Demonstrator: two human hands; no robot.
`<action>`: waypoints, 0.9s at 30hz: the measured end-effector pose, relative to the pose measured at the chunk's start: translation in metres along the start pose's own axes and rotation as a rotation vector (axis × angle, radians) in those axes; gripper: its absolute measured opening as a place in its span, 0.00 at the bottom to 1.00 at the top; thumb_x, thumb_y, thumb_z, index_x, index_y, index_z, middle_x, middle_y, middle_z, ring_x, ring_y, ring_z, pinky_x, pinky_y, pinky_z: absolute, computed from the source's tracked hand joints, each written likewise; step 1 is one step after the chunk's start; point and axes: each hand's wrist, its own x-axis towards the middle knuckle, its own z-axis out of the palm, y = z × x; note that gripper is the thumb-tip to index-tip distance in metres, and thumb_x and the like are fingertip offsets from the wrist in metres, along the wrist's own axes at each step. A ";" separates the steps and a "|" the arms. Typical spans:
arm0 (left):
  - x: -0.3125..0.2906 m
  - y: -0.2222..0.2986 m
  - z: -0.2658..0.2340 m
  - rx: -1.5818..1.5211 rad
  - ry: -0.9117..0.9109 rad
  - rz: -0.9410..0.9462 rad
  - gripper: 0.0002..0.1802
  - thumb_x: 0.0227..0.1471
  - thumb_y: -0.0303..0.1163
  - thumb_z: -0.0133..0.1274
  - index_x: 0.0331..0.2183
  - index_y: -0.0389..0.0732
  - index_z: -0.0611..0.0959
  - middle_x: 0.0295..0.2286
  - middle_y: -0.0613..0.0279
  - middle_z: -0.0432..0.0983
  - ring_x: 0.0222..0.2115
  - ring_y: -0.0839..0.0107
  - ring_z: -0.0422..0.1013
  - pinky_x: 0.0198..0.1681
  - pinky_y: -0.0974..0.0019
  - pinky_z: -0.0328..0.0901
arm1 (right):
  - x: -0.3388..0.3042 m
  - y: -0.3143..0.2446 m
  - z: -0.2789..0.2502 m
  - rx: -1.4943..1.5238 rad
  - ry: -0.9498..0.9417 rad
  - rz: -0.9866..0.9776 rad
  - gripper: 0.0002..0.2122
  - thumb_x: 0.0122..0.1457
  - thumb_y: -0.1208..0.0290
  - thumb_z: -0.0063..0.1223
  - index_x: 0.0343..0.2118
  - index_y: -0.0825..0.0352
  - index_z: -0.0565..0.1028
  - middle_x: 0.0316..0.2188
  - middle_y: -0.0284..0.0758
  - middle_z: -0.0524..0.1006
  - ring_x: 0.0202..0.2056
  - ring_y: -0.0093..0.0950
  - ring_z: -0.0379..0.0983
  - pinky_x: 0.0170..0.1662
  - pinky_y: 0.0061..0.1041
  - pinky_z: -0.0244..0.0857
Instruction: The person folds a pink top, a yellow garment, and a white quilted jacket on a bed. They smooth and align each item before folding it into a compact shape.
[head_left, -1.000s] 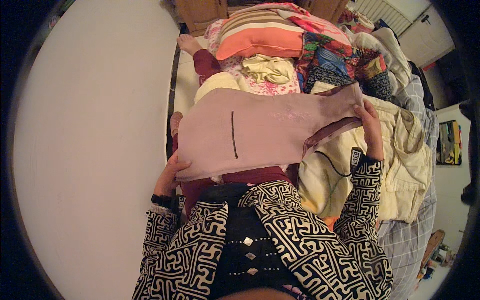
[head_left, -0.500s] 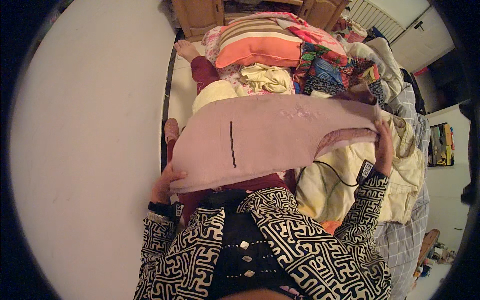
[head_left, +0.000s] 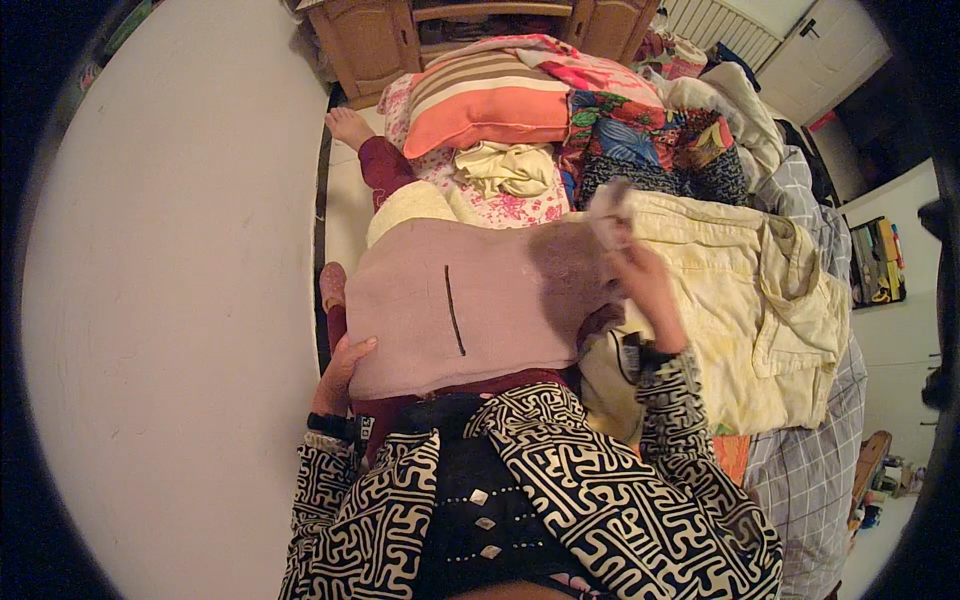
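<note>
A dusty-pink knit garment [head_left: 405, 300] lies across my lap, with a dark narrow strip running down its middle. My left hand [head_left: 347, 362] grips its lower left edge, the thumb on top and the fingers underneath. At the other end my right hand [head_left: 648, 290] is closed on the garment's upper part, lifted and bent back to the left. That raised end is blurred by motion and casts a shadow on the knit. A cream-yellow cloth garment [head_left: 720, 290] is spread to the right of my right hand.
An orange and brown striped cushion [head_left: 490, 105] and a patterned multicoloured cloth [head_left: 650, 140] lie beyond. Nearer is a crumpled pale yellow cloth [head_left: 505, 168]. A grey checked bedspread [head_left: 800, 490] covers the right side. A white wall [head_left: 180, 300] stands left, a wooden cabinet [head_left: 365, 45] at the back.
My right hand has moved left and inward, folding the pink garment's right end over toward the middle. The cream-yellow garment beneath is more exposed. My left hand keeps its hold.
</note>
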 end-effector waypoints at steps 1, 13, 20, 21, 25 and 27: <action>0.002 -0.001 0.001 0.044 0.046 0.008 0.34 0.51 0.38 0.54 0.55 0.31 0.67 0.47 0.52 0.73 0.42 0.64 0.74 0.47 0.62 0.69 | -0.004 -0.008 0.029 -0.358 0.037 -0.219 0.16 0.58 0.65 0.52 0.48 0.66 0.75 0.33 0.46 0.80 0.33 0.37 0.79 0.38 0.35 0.71; -0.023 0.017 0.015 -0.106 -0.040 0.135 0.36 0.49 0.30 0.55 0.58 0.32 0.63 0.51 0.50 0.69 0.49 0.61 0.70 0.52 0.59 0.67 | -0.025 -0.020 0.127 -0.377 -0.243 -0.448 0.14 0.57 0.69 0.46 0.45 0.68 0.69 0.27 0.52 0.76 0.30 0.52 0.73 0.35 0.49 0.66; -0.027 0.071 0.066 -0.241 -0.129 0.112 0.39 0.48 0.29 0.53 0.60 0.35 0.59 0.53 0.47 0.65 0.51 0.56 0.68 0.53 0.57 0.66 | -0.035 -0.028 0.131 -0.237 -0.170 -0.471 0.15 0.58 0.68 0.46 0.47 0.66 0.68 0.28 0.52 0.76 0.32 0.52 0.73 0.35 0.48 0.67; -0.028 0.080 0.077 -0.221 -0.131 0.107 0.40 0.47 0.29 0.53 0.61 0.35 0.58 0.54 0.47 0.65 0.51 0.56 0.68 0.53 0.57 0.66 | -0.035 -0.032 0.123 -0.210 -0.140 -0.479 0.16 0.58 0.68 0.46 0.49 0.66 0.68 0.29 0.52 0.76 0.32 0.52 0.74 0.36 0.47 0.67; -0.046 0.110 0.110 -0.169 -0.201 0.234 0.45 0.41 0.30 0.55 0.60 0.34 0.58 0.55 0.47 0.63 0.52 0.57 0.66 0.54 0.56 0.65 | -0.040 -0.063 0.091 -0.176 -0.155 -0.394 0.21 0.58 0.66 0.46 0.55 0.64 0.67 0.34 0.53 0.77 0.36 0.51 0.74 0.39 0.44 0.69; -0.054 0.120 0.118 -0.192 -0.218 0.216 0.46 0.39 0.30 0.56 0.60 0.32 0.58 0.54 0.47 0.64 0.51 0.57 0.67 0.54 0.57 0.65 | -0.046 -0.079 0.086 -0.175 -0.274 -0.385 0.22 0.58 0.65 0.46 0.56 0.65 0.66 0.35 0.53 0.76 0.38 0.50 0.74 0.41 0.44 0.69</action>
